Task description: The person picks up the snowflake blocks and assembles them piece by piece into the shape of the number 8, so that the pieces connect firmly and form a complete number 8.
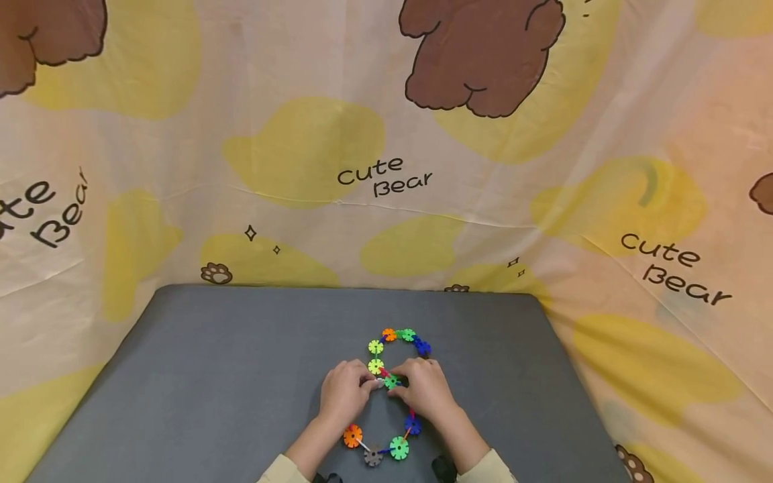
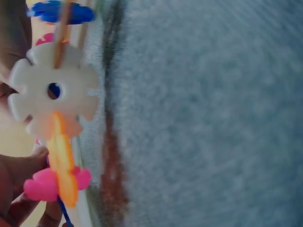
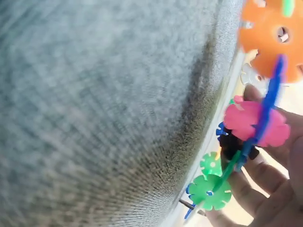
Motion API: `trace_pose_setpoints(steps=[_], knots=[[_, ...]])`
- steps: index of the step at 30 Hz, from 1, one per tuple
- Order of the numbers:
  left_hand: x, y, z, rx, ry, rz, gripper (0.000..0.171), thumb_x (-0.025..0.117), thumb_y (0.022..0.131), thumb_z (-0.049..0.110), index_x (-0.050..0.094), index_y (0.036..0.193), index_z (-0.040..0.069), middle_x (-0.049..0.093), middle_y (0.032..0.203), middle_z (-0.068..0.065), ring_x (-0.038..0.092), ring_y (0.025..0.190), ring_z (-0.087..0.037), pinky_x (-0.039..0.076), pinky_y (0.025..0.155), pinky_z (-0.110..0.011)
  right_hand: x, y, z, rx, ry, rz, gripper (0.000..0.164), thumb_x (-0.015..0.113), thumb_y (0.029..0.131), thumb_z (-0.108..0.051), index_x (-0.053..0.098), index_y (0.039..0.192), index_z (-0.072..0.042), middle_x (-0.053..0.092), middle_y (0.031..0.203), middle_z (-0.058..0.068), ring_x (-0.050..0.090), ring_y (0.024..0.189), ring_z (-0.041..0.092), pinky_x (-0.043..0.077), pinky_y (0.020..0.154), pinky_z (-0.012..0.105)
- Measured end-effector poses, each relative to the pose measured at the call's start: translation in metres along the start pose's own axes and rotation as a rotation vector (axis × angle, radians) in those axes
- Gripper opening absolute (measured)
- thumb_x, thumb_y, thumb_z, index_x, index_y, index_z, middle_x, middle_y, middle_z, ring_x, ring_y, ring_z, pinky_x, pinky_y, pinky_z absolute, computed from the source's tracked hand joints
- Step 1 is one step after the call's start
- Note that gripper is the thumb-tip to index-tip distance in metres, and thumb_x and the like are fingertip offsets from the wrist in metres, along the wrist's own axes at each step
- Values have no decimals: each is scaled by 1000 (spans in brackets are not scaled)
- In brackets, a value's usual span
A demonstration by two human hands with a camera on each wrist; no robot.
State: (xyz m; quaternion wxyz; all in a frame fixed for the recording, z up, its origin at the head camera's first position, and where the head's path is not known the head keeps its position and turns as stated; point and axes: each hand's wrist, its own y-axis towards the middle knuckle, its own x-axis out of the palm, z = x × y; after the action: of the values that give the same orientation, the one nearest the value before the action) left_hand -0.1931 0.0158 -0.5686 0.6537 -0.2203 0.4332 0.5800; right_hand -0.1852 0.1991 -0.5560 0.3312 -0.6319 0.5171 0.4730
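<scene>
Slotted plastic snowflake discs are joined edge to edge in a figure-eight chain on the grey table. Between finger and thumb, my left hand [image 1: 345,394] pinches a white disc [image 1: 379,383] at the chain's waist. Close beside it, my right hand [image 1: 427,389] pinches a green disc [image 1: 392,381]. Yellow discs [image 1: 376,366] lie just beyond the fingertips. From the left wrist, a large white disc [image 2: 38,101] linked to an orange disc [image 2: 61,161] partly covers that hand. On the right wrist side, pink [image 3: 246,118] and green [image 3: 208,193] discs show before the fingers [image 3: 267,177].
The far loop holds an orange disc [image 1: 389,334] and blue discs [image 1: 423,347]. Along the near loop are orange [image 1: 353,436], grey [image 1: 373,457], green [image 1: 399,447] and blue [image 1: 413,424] discs. A patterned bear cloth [image 1: 302,235] hangs behind the table [image 1: 229,376].
</scene>
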Motion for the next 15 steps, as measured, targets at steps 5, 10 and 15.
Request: trace_pose_setpoints(steps=[5, 10, 15], knots=[[-1, 1, 1, 10, -33, 14, 14, 86, 79, 27, 76, 71, 23, 62, 77, 14, 51, 70, -7, 45, 64, -27, 0, 1, -1, -10, 8, -2, 31, 86, 79, -37, 80, 104, -20, 74, 92, -4, 66, 87, 16, 48, 86, 49], [-1, 2, 1, 60, -82, 47, 12, 86, 80, 20, 76, 72, 18, 59, 74, 13, 54, 70, -7, 48, 65, -26, -3, 3, -4, -72, -16, -8, 30, 85, 81, -34, 79, 102, -15, 71, 87, -4, 64, 85, 15, 46, 97, 51], [2, 2, 1, 80, -151, 79, 10, 85, 80, 13, 78, 73, 13, 60, 73, 11, 59, 69, -8, 51, 65, -26, -4, 5, -4, -144, -47, -19, 30, 84, 82, -34, 78, 103, -13, 69, 87, -4, 62, 85, 15, 44, 102, 53]])
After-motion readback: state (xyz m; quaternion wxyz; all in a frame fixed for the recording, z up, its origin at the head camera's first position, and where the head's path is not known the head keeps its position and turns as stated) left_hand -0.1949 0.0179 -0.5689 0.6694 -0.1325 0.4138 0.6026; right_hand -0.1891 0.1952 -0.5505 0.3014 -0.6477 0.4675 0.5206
